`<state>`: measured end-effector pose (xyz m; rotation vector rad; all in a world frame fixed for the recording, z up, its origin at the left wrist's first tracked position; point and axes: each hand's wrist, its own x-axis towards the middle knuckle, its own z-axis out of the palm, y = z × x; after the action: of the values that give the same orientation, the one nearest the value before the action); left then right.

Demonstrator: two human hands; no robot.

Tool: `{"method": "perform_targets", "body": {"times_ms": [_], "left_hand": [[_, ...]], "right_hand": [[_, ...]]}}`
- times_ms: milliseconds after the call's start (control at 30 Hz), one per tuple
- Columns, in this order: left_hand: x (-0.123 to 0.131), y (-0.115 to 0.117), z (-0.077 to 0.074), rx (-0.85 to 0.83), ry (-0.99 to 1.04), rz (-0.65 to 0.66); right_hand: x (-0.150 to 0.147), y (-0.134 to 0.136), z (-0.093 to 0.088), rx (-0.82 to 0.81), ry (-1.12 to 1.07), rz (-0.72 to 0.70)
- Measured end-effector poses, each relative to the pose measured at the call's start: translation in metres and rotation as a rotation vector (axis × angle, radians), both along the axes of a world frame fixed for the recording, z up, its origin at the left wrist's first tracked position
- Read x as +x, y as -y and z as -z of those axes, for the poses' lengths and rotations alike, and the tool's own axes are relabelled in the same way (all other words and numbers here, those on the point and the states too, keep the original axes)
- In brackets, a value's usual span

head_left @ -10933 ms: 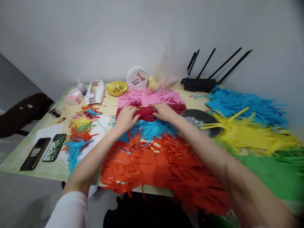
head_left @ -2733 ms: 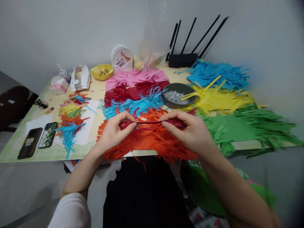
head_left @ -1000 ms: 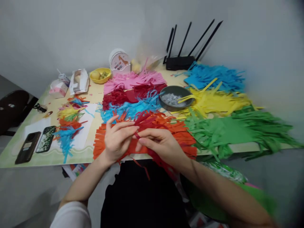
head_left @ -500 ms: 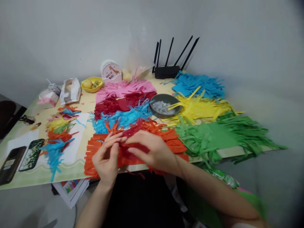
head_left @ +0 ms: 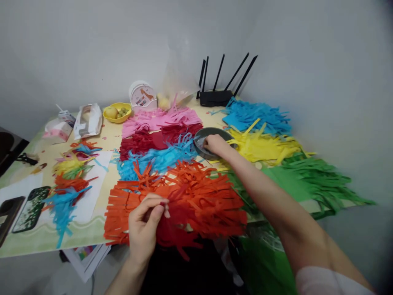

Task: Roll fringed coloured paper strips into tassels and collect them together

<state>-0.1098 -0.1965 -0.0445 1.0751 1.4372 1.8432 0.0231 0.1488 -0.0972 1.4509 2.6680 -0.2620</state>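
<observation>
One hand, the left hand (head_left: pixel 143 225), now holds the dark red fringed paper (head_left: pixel 177 234) alone, pinched between thumb and fingers, over the near side of the orange fringed sheets (head_left: pixel 215 205). Beyond these, the right hand (head_left: pixel 217 145) has left the paper and reaches into the grey bowl (head_left: pixel 211 131); its grip cannot be told. Holding and reaching are thus divided between the hands.

Gathered red fringe (head_left: pixel 178 236) hangs splayed; round dark bowl (head_left: pixel 204 154) sits upright beyond
</observation>
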Motion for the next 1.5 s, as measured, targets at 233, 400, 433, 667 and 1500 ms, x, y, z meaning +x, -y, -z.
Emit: {"method": "perform_targets", "body": {"times_ms": [233, 400, 433, 667, 1500], "left_hand": [[0.002, -0.003, 0.004, -0.116, 0.163, -0.041], [0.001, -0.003, 0.005, -0.143, 0.188, -0.029], [0.001, -0.003, 0.005, -0.147, 0.189, -0.024], [0.005, 0.001, 0.004, -0.155, 0.183, -0.003], [0.004, 0.0, 0.006, -0.185, 0.162, -0.003]], "right_hand": [[0.011, -0.008, -0.005, 0.055, -0.038, 0.006], [0.031, -0.007, -0.011, 0.053, -0.137, 0.011], [0.033, -0.006, -0.012, 0.041, -0.154, 0.005], [0.032, -0.006, -0.013, 0.024, -0.09, -0.012], [0.001, -0.014, 0.002, 0.035, 0.078, -0.091]]}}
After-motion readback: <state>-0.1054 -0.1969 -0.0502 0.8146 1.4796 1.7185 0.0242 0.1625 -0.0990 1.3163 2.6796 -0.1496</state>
